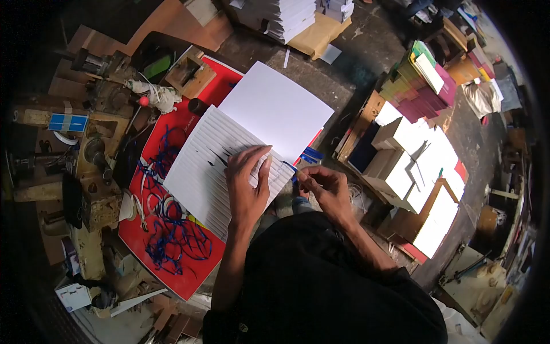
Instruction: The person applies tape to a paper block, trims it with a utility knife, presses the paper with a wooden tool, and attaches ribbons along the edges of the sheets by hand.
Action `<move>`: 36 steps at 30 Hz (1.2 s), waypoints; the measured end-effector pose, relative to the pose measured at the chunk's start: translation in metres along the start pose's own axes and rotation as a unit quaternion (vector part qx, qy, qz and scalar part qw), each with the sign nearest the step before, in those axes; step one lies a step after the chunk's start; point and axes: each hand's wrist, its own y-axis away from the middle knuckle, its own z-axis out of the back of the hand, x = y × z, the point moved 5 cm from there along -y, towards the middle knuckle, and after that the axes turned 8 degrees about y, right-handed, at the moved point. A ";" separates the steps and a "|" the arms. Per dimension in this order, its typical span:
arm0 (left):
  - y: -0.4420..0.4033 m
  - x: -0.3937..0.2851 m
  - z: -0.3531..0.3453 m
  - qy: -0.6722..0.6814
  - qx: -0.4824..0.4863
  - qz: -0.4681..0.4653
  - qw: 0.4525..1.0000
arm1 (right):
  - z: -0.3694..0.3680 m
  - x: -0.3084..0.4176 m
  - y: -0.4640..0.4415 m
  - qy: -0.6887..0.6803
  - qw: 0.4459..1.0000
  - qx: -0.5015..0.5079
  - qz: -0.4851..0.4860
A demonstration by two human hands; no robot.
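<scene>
A fanned stack of white paper sections, its edges overlapping in ridges with a few dark marks, lies in front of me. Resting on its near right part is my left hand, fingers bent and thumb apart from them. My right hand is closed in a pinch at the stack's right corner, on the end of a thin dark blue ribbon. Beyond the fanned stack sits a smooth white paper stack. Tangled blue and white ribbons are strewn over the red board to the left.
Left of the board stands a worn machine with metal parts, and a wooden block rests near it. To the right are white book blocks on a low platform. Piled paper stands at the back.
</scene>
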 end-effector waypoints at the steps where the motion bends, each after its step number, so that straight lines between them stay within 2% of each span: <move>1: 0.000 0.000 -0.001 -0.004 0.000 0.005 1.000 | 0.000 0.000 0.000 -0.007 1.000 -0.002 0.009; 5: -0.002 -0.003 -0.003 -0.026 -0.002 -0.003 1.000 | 0.000 0.008 0.003 0.007 1.000 -0.019 0.022; 8: 0.000 -0.001 -0.003 0.036 -0.033 0.017 0.999 | 0.000 0.013 0.007 -0.001 0.999 -0.029 0.026; 10: 0.007 -0.002 -0.003 0.043 0.031 0.214 0.975 | 0.002 0.010 0.009 -0.012 0.999 -0.027 0.045; 11: 0.012 -0.003 -0.009 0.145 0.024 0.238 0.960 | 0.002 0.009 0.011 -0.021 0.997 -0.022 0.065; 12: 0.010 -0.007 -0.012 0.172 0.054 0.236 0.955 | 0.000 0.009 0.012 -0.022 0.998 -0.022 0.063; 14: 0.009 -0.008 -0.017 0.198 0.083 0.235 0.948 | -0.001 0.019 0.016 0.021 0.989 -0.033 0.144; 15: 0.007 -0.005 -0.019 0.205 0.065 0.208 0.954 | -0.002 0.022 0.017 0.021 0.989 -0.034 0.144; 17: 0.005 -0.003 -0.020 0.212 0.048 0.180 0.959 | -0.002 0.017 0.015 0.015 0.998 -0.041 0.040; 20: -0.002 -0.003 -0.016 0.141 0.033 0.153 0.978 | 0.001 0.011 0.009 0.036 0.998 -0.047 0.016; 22: -0.010 -0.005 -0.017 0.035 0.030 0.035 0.998 | 0.002 0.010 0.007 0.043 0.998 -0.039 0.011; 24: -0.012 -0.002 -0.021 0.053 0.029 0.049 0.997 | 0.000 0.008 0.005 0.049 0.998 -0.032 0.007; 25: -0.012 -0.002 -0.022 0.071 0.030 0.063 0.995 | -0.002 0.005 0.004 0.011 0.999 -0.035 0.003; 26: -0.013 -0.007 -0.020 0.031 0.024 0.030 0.999 | -0.003 0.002 0.003 -0.029 0.999 -0.038 -0.001; 30: -0.012 -0.009 -0.021 0.028 0.021 0.023 0.999 | -0.004 0.000 0.000 -0.024 0.999 -0.037 -0.014; 32: -0.010 -0.012 -0.022 -0.025 0.018 -0.021 0.999 | -0.004 0.003 0.001 -0.013 0.999 -0.036 -0.024; 36: -0.007 -0.013 -0.024 -0.033 0.019 -0.037 0.999 | -0.005 0.000 0.000 -0.031 0.999 -0.033 -0.028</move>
